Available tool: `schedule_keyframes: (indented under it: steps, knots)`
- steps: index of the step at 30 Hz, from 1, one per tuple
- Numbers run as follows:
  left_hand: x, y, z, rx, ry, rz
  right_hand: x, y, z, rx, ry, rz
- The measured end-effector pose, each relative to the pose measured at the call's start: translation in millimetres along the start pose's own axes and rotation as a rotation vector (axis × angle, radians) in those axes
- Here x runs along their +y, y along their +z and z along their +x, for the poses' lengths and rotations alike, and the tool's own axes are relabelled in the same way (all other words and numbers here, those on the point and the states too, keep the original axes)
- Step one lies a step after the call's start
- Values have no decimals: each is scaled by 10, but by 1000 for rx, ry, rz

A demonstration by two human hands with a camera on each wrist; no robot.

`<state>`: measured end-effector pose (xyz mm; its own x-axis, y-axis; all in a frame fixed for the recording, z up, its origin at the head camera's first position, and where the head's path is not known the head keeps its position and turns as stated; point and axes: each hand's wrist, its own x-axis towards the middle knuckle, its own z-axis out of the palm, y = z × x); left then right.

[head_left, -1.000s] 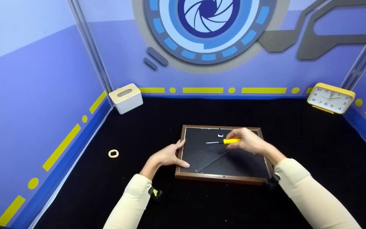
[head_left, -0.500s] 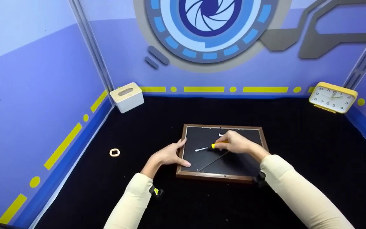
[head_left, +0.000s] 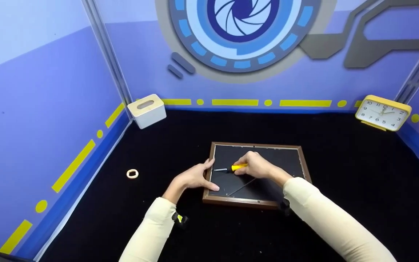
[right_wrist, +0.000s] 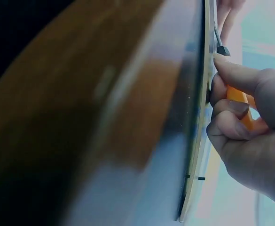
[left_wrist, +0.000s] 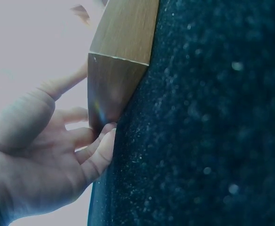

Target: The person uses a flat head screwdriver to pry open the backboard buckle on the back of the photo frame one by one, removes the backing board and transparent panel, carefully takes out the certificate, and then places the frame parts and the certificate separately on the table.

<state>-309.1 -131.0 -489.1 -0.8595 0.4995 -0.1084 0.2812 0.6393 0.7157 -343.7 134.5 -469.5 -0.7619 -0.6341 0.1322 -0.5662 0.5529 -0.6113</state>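
Observation:
A brown wooden picture frame [head_left: 213,200] lies back side up on the black cloth, its black backing board [head_left: 278,156] facing me. My left hand [head_left: 194,177] holds the frame's left side, thumb over the edge. In the left wrist view its fingers curl against the wooden corner [left_wrist: 116,80]. My right hand [head_left: 258,165] grips a screwdriver by its yellow handle [head_left: 238,167] above the board. The thin metal shaft [head_left: 220,170] points left, toward the frame's left inner edge; whether the tip touches is too small to tell. A dark diagonal strut line [head_left: 241,187] crosses the board.
A cream ring-shaped piece [head_left: 132,174] lies on the cloth to the left. At the back left stands a white tissue box [head_left: 147,112] with a wooden lid. A yellow clock [head_left: 383,113] stands at the back right. Patterned walls enclose the table.
My right hand has moved left across the board with the screwdriver, bringing its tip near the left edge. It now covers the small white piece on the board. The left hand stays on the frame.

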Motion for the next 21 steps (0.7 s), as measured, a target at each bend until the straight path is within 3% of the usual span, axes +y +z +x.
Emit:
schedule_keyframes:
  steps: [5, 10, 13, 17, 21]
  knots:
    - [-11, 12, 7, 0, 6, -3, 15, 50, 22, 37, 53, 65]
    - [2, -15, 2, 0, 5, 22, 22, 65, 45, 67, 237, 335]
    - [8, -26, -4, 4, 3, 31, 13, 56, 61, 70, 307, 445]
    - [7, -21, -5, 7, 7, 27, -15, 33, 77, 55, 341, 473]
    - [11, -11, -8, 12, 11, 16, -68, 9, 83, 34, 353, 432]
